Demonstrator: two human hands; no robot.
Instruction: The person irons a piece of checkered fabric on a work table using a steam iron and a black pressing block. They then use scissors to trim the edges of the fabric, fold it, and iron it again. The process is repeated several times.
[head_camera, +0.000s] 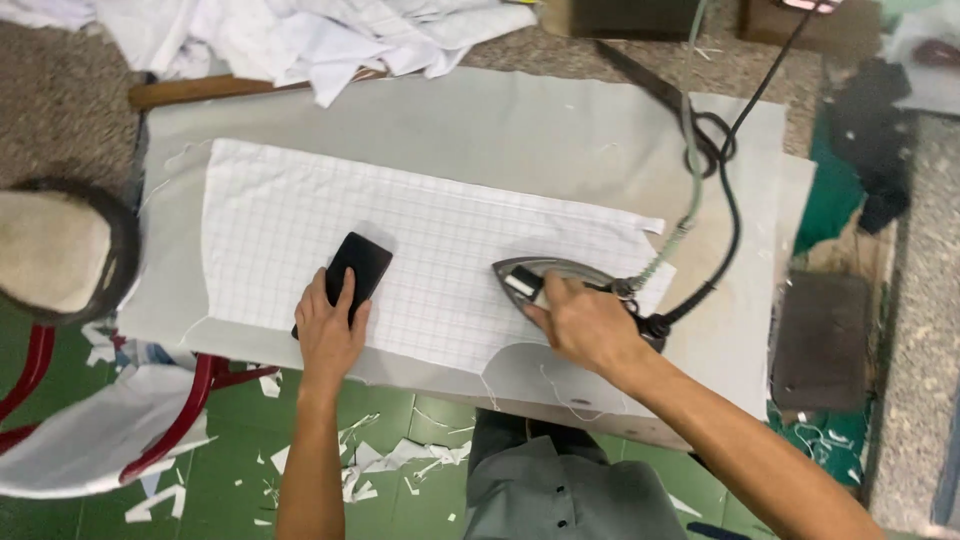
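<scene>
The right hand (585, 325) is gripping the iron (545, 280), pressing the checked cloth (430, 250); the left hand (330, 330), fingers together, is pinning a black block (357, 265). Next calls for sliding left.

Left hand (330, 335) on black block (352, 272), right hand (585, 322) gripping iron (545, 275), checked cloth (300, 215)
</scene>
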